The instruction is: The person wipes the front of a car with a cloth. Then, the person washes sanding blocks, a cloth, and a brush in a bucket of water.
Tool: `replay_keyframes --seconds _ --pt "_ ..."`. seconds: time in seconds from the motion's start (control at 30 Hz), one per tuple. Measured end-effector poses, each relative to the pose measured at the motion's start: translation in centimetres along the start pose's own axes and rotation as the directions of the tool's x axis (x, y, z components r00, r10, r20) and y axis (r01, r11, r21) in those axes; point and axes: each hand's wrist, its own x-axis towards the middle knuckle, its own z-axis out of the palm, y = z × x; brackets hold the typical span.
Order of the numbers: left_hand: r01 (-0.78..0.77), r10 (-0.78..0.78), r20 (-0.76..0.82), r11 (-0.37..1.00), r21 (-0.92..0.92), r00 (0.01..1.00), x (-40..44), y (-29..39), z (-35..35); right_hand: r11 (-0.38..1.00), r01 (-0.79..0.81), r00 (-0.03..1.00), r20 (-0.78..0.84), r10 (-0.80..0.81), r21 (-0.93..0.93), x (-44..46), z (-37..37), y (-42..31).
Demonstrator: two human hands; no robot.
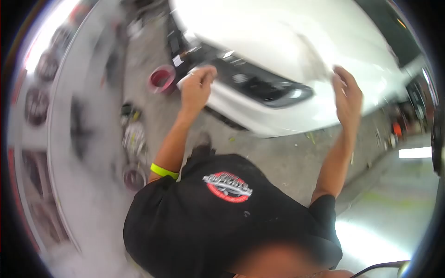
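A white car with a dark headlight fills the upper middle of the head view. My left hand is raised by the car's front corner, left of the headlight, its fingers curled together. Over the right part of the car front is my right hand, with thumb and fingers drawn close. Both hands are blurred; anything thin between the fingers cannot be made out. A greyish smear or reflection shows on the white hood between them.
A red round container stands on the grey floor left of the car. Below it lie cluttered items and a round can. A shiny pale panel is at right. An orange object stands farther back.
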Motion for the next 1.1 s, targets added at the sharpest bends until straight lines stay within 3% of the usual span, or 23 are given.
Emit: replay_keyframes --seconds 0.03,0.07,0.1,0.13,0.17,0.2,0.23,0.3,0.43,0.47,0.5,0.53,0.57,0.63,0.67,0.77,0.83,0.9,0.97,1.0,1.07,1.1 --pt "0.183 -0.187 0.035 0.978 0.105 0.982 -4.1 -4.1 -2.1 0.997 -0.076 0.992 0.105 0.073 0.031 -1.1 1.6 -0.6" --pt "0.141 -0.162 0.036 0.932 0.333 0.986 -7.6 -7.8 -4.7 0.987 -0.104 0.973 0.220 0.075 0.123 -2.3 3.6 -0.2" --pt "0.317 -0.340 -0.022 0.848 0.425 0.940 -11.0 -10.8 -7.1 0.969 -0.179 0.909 0.404 0.098 0.168 -3.4 5.7 -0.8" --pt "0.466 -0.491 -0.084 0.740 0.485 0.867 -14.1 -13.8 -9.0 0.950 -0.251 0.846 0.519 0.121 0.188 -4.7 8.4 -0.8" --pt "0.552 -0.582 -0.142 0.625 0.552 0.801 -17.7 -18.3 -10.7 0.977 -0.142 0.777 0.629 0.012 0.157 -5.2 11.1 -1.6" --pt "0.618 -0.655 -0.202 0.501 0.606 0.729 -20.6 -22.1 -11.9 0.963 -0.197 0.721 0.692 0.015 0.184 -6.4 14.5 -0.4" --pt "0.633 -0.666 -0.212 0.489 0.601 0.715 -22.2 -24.0 -12.9 0.948 -0.275 0.646 0.761 0.059 0.160 -7.5 17.5 -1.0" --pt "0.708 -0.846 -0.165 0.300 0.640 0.507 -24.3 -26.3 -14.6 0.901 -0.406 0.471 0.880 0.065 0.150 -9.3 22.6 -2.8" --pt "0.787 -0.901 -0.138 0.275 0.552 0.412 -18.9 -26.3 -16.9 0.843 -0.520 0.285 0.958 0.021 0.136 -13.1 32.6 -3.9" --pt "0.785 -0.795 -0.192 0.472 0.401 0.575 -17.6 -28.3 -17.7 0.839 -0.529 0.282 0.959 0.034 0.126 -13.5 34.8 -4.1" --pt "0.712 -0.658 -0.272 0.656 0.251 0.702 -16.0 -30.5 -18.5 0.837 -0.546 0.190 0.978 0.089 0.030 -13.8 37.1 -4.3" --pt "0.650 -0.579 -0.309 0.727 0.221 0.754 -12.9 -30.7 -20.1 0.826 -0.560 0.095 0.985 0.147 -0.069 -14.1 39.0 -4.8" --pt "0.584 -0.503 -0.345 0.790 0.190 0.793 -9.4 -30.2 -21.9 0.813 -0.575 0.091 0.982 0.167 -0.085 -14.0 40.8 -5.7" --pt "0.660 -0.629 -0.250 0.749 0.059 0.736 -5.6 -33.4 -26.1 0.905 -0.421 0.183 0.983 0.029 0.051 -12.4 44.8 -7.0" --pt "0.669 -0.640 -0.236 0.740 0.065 0.731 -4.3 -34.0 -28.0 0.899 -0.435 0.205 0.978 0.047 0.048 -11.6 46.8 -7.9" --pt "0.618 -0.607 -0.121 0.756 0.214 0.785 0.1 -35.1 -32.9 0.907 -0.408 0.274 0.962 0.011 0.106 -8.1 53.2 -11.4" --pt "0.653 -0.725 -0.003 0.618 0.437 0.688 1.7 -34.9 -35.3 0.902 -0.413 0.311 0.950 0.012 0.124 -6.7 57.9 -12.4" --pt "0.540 -0.666 0.043 0.640 0.547 0.745 -0.5 -39.0 -36.6 0.900 -0.414 0.354 0.935 0.017 0.140 -5.4 62.5 -12.3" --pt "0.543 -0.713 0.031 0.561 0.625 0.701 -4.0 -43.0 -37.0 0.833 -0.544 0.210 0.977 0.024 0.097 -4.9 67.8 -10.8" --pt "0.544 -0.733 0.006 0.510 0.666 0.680 -5.5 -43.8 -36.6 0.726 -0.686 0.146 0.987 0.065 0.054 -4.5 70.3 -10.1" --pt "0.523 -0.873 0.062 0.345 0.779 0.484 -8.0 -44.9 -35.8 0.661 -0.750 0.101 0.983 0.154 -0.026 -4.3 75.6 -7.7" --pt "0.543 -0.879 0.061 0.345 0.765 0.472 -8.3 -44.5 -35.1 0.602 -0.791 0.042 0.973 0.227 -0.106 -4.1 78.5 -6.1"
